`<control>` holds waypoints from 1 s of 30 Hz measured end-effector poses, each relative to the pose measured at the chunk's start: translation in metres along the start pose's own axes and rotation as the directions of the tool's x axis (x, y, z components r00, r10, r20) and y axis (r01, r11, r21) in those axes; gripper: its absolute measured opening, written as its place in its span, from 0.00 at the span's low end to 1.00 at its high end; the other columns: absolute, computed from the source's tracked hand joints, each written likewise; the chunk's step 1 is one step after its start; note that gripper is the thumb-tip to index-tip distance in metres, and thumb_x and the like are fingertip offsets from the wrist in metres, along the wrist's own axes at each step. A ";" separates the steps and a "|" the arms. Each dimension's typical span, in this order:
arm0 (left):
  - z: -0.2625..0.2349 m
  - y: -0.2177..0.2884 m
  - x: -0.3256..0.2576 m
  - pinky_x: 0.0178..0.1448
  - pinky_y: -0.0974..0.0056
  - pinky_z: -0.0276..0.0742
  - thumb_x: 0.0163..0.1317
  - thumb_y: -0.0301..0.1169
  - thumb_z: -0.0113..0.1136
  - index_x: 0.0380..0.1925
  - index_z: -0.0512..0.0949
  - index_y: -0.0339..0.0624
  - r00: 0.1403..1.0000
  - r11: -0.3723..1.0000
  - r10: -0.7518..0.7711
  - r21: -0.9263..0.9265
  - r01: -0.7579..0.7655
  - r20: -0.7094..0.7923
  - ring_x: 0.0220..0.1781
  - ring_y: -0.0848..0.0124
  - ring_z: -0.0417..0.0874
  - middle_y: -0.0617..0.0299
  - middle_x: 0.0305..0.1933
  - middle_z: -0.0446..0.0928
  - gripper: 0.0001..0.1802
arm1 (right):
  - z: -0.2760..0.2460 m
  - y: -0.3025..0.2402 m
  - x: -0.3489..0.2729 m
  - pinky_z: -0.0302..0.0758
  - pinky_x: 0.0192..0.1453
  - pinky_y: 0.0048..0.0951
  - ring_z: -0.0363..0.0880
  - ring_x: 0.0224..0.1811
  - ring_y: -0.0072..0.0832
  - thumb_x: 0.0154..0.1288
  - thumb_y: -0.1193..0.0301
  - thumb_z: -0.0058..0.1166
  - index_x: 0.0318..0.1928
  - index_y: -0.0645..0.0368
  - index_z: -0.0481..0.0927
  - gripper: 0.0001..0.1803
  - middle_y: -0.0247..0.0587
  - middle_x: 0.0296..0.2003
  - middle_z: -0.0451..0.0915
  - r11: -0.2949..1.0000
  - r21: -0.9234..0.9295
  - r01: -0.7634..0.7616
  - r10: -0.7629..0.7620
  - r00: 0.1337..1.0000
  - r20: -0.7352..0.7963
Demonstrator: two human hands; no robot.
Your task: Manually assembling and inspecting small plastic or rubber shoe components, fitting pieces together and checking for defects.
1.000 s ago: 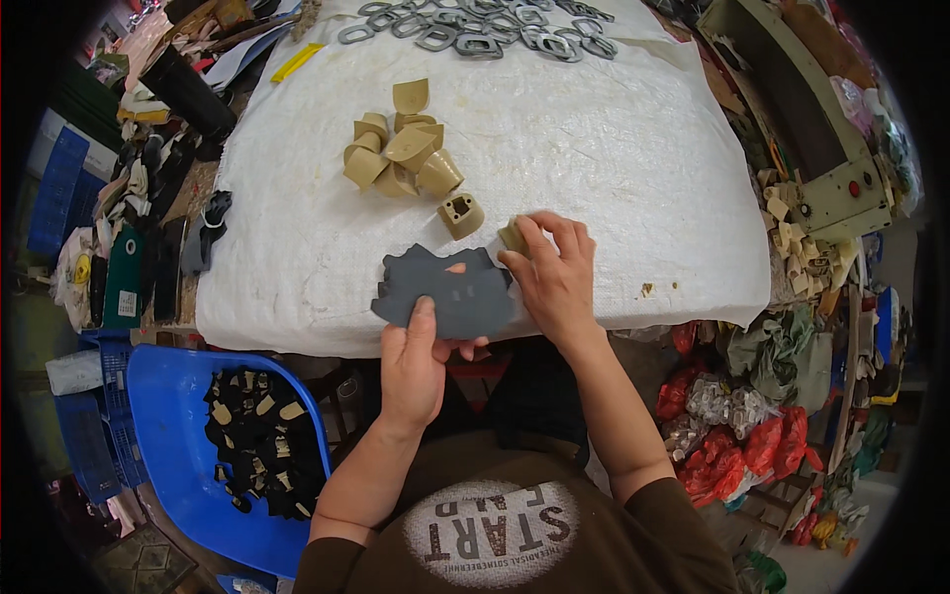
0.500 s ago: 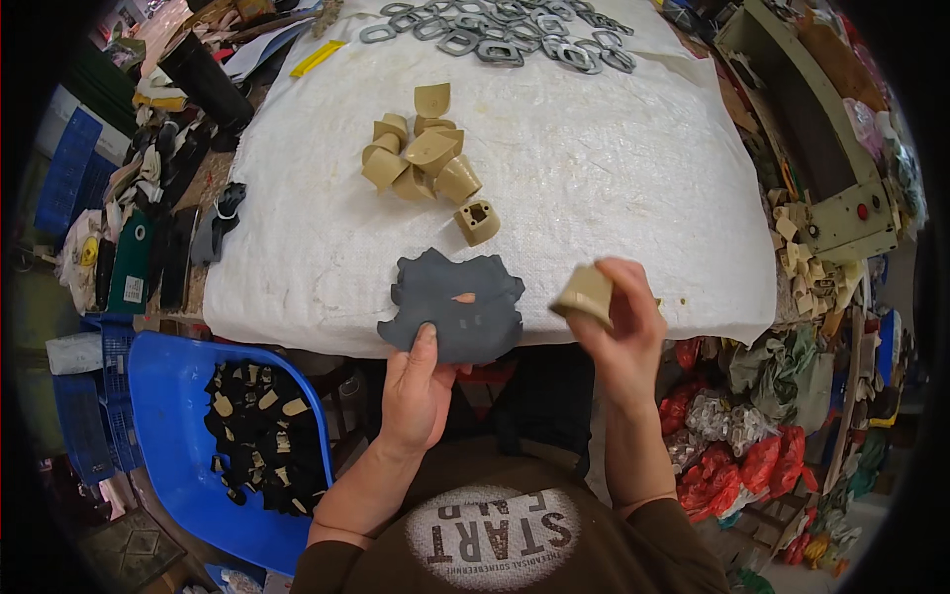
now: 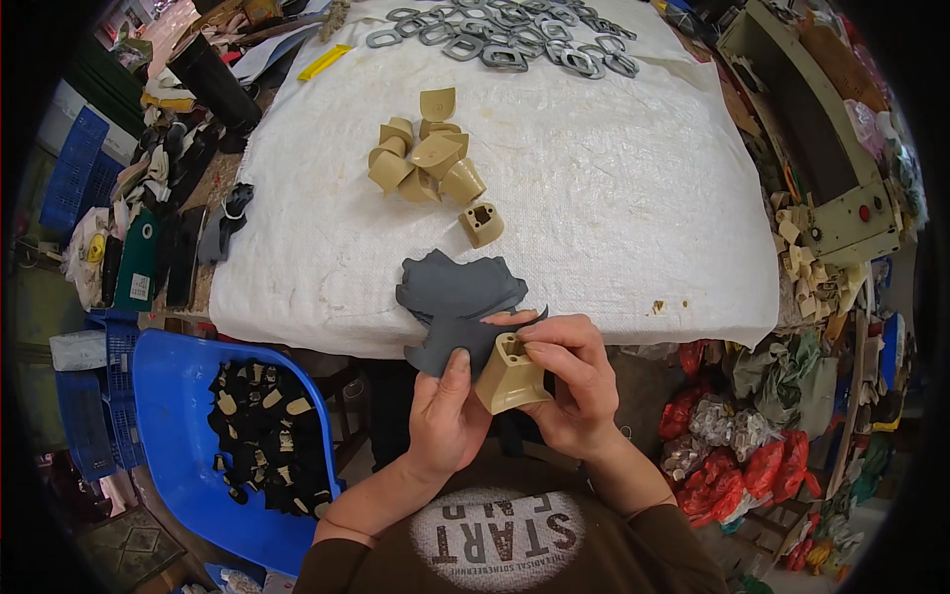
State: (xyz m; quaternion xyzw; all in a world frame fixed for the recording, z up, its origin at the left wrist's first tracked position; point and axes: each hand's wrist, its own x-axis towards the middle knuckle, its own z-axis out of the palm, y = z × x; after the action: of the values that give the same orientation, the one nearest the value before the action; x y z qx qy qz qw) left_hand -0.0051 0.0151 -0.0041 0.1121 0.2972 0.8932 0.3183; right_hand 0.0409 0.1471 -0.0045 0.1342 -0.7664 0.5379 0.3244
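At the near edge of the white-covered table (image 3: 614,208), a thin grey sheet (image 3: 442,342) is pinched by the left hand (image 3: 445,421); it is best kept smooth. Just beside it, a smaller tan block (image 3: 510,386) is gripped by the right hand (image 3: 582,381); it is best held steady.

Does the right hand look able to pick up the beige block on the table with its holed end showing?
Probably not at once: the right hand is holding another beige block. If emptied, it would likely find an open way over the white cover, right of the resting block.
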 end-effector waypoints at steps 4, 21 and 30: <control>0.001 -0.001 -0.001 0.68 0.57 0.61 0.72 0.36 0.34 0.60 0.58 0.29 1.000 1.000 0.002 0.008 -0.002 -0.007 0.64 0.61 0.66 0.45 0.63 0.63 0.24 | -0.001 0.000 0.001 0.74 0.51 0.35 0.73 0.46 0.39 0.44 0.79 0.67 0.51 0.60 0.72 0.30 0.49 0.46 0.74 0.998 -0.060 0.006 -0.006 1.000 0.001; -0.002 0.006 -0.005 0.59 0.68 0.67 0.71 0.32 0.33 0.61 0.60 0.25 0.995 0.908 0.081 0.417 -0.048 -0.062 0.55 0.71 0.72 0.51 0.56 0.70 0.24 | -0.013 0.005 0.009 0.62 0.46 0.35 0.71 0.39 0.35 0.36 0.73 0.68 0.45 0.55 0.77 0.29 0.36 0.43 0.76 0.931 -0.363 0.017 -0.002 0.999 0.042; -0.014 0.000 -0.007 0.46 0.74 0.69 0.71 0.32 0.37 0.58 0.68 0.29 0.989 0.737 0.037 0.672 0.071 -0.145 0.40 0.79 0.73 0.58 0.43 0.78 0.22 | -0.017 -0.021 0.023 0.52 0.53 0.43 0.69 0.39 0.30 0.35 0.70 0.67 0.42 0.53 0.77 0.25 0.28 0.36 0.73 0.717 -0.697 -0.015 0.269 0.928 0.257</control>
State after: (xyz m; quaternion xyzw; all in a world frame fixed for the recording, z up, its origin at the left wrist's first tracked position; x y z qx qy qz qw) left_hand -0.0048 0.0041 -0.0154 0.1502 0.6247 0.7274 0.2409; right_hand 0.0413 0.1580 0.0296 0.0358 -0.9621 0.2096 0.1705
